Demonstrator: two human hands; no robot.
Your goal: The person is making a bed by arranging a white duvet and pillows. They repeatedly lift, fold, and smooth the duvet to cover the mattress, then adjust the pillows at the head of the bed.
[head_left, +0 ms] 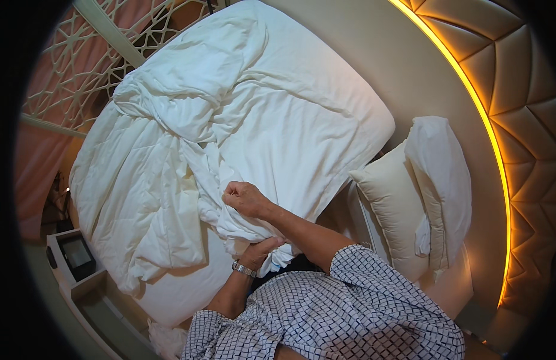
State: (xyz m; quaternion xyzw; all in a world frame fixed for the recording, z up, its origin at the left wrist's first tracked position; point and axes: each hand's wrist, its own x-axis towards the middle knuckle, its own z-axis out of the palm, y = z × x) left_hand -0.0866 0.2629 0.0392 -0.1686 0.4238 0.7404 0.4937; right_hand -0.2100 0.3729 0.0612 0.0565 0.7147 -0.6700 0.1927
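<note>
A white sheet (pixel 278 144) lies rumpled across the bed, its near end gathered into bunched folds in front of my body. My right hand (pixel 245 199) is closed in a fist at these folds, with its fingertips curled out of sight against the cloth. Just below it, my left hand (pixel 260 252), with a metal watch at the wrist, is closed around the gathered edge of the sheet. Left of both hands is a thick white duvet (pixel 149 204), creased and partly pushed together, overlapping the sheet's folds.
Pillows (pixel 389 198) are piled to the right of the bed, one with a loose white cover (pixel 443 180). A padded headboard wall (pixel 527 114) with a glowing strip curves behind. At lower left stands a shelf unit (pixel 101 300); a lattice screen (pixel 80 66) rises at upper left.
</note>
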